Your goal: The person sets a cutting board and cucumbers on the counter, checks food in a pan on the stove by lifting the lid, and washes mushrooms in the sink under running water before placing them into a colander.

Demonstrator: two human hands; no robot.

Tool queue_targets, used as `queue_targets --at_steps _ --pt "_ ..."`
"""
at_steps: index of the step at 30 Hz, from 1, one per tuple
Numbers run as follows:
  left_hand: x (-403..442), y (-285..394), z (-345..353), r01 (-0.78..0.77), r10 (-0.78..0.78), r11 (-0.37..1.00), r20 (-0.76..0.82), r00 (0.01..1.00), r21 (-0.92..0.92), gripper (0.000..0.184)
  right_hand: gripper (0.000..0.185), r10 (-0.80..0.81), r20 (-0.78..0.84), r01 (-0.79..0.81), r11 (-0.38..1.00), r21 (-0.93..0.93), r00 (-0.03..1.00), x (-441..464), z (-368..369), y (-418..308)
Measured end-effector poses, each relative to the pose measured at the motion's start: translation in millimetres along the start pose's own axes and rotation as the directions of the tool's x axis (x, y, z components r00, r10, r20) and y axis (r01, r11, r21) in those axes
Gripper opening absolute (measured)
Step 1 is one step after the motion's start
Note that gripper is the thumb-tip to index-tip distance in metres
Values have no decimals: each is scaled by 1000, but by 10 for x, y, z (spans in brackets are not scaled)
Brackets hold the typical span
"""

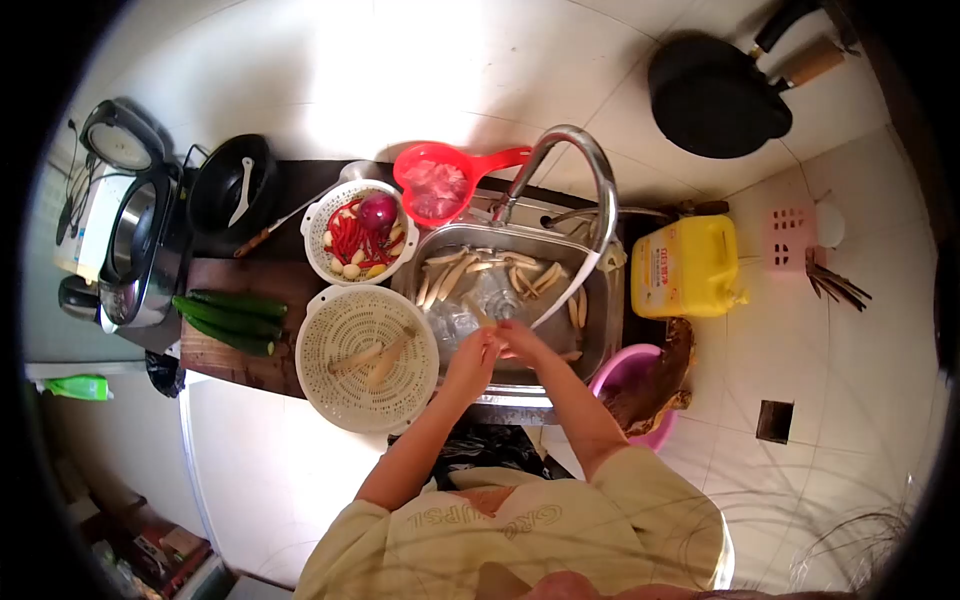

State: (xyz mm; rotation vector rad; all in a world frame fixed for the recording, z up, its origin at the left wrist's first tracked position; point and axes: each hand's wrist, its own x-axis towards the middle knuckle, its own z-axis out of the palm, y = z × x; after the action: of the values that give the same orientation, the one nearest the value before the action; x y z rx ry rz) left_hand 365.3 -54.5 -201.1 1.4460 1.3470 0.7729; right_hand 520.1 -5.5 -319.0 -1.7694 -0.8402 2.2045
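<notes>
Over the sink [600, 350], my left hand [472, 362] and my right hand [518, 342] are close together, fingers closed round a long pale stalk [478, 312]. Its kind is unclear; it may be a mushroom. Several similar pale stalks [447, 280] lie in the water around the sink's edges. Left of my hands, a white colander [318, 385] contains a few more stalks [382, 365]. The curved metal faucet [606, 190] arches over the sink, with a white spout end reaching down beside my right hand.
Behind the colander stands a white basket [312, 240] with red chillies, garlic and a red onion [378, 213]. A red strainer [490, 160] holds pinkish meat. Green cucumber-like vegetables [232, 322] lie on a wooden board [215, 275]. At right are a yellow jug [685, 265] and a pink basin [625, 370].
</notes>
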Motion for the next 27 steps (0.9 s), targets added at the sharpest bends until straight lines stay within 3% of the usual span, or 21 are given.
queue_targets --at_steps 2,4,5,7,8,11,13,15,16,17,18,19,21,23,24,27 --pt "209 -108 277 57 -54 995 41 998 -80 28 25 -180 -49 184 976 113 982 -663 -46 -294" --pt "431 -173 552 239 -250 865 34 968 -441 29 24 -276 -121 293 943 160 954 -865 -79 -302" --pt "539 -194 627 236 -241 868 45 970 -436 29 22 -364 -180 396 897 196 914 -944 -87 -309" --pt "711 -185 748 375 -134 484 357 925 -791 29 17 -427 -210 468 857 217 879 -1059 -103 -347" --pt "749 -194 834 309 -36 515 340 940 -799 29 15 -452 -238 501 836 222 860 -1084 -127 -351" --pt "758 127 883 297 -106 426 278 955 -855 27 15 -490 -318 566 794 223 812 -1125 -138 -343" --pt "826 98 915 296 -93 439 285 954 -848 29 18 -457 -457 598 767 232 763 -1200 -101 -445" --pt "868 69 884 412 -81 375 413 907 -830 35 21 -484 -475 620 763 183 735 -1162 -87 -455" --pt "935 8 1036 351 -220 358 287 932 -865 42 21 -492 -556 658 740 139 671 -1051 -115 -418" --pt "987 -94 1106 351 -217 359 288 933 -865 42 21 -498 -627 691 718 90 599 -960 -157 -373" --pt "1023 -133 1124 325 -172 381 279 945 -866 40 24 -373 -600 642 693 327 708 -1192 -70 -523" --pt "1031 -120 1112 300 -129 401 271 954 -865 38 24 -373 -600 643 692 328 708 -1196 -86 -502" --pt "1061 -31 1094 228 -127 419 191 973 -879 36 25 -337 -392 485 786 383 856 -1185 -127 -416" --pt "1047 90 1045 147 -125 429 103 987 -891 34 24 -401 -396 536 775 334 826 -1086 -88 -367" --pt "1029 118 1013 188 -148 425 137 980 -885 33 24 -464 -396 587 756 289 792 -1068 -65 -377" --pt "968 211 969 277 -242 389 193 951 -878 32 22 -417 -447 580 744 332 791 -1100 -73 -428"
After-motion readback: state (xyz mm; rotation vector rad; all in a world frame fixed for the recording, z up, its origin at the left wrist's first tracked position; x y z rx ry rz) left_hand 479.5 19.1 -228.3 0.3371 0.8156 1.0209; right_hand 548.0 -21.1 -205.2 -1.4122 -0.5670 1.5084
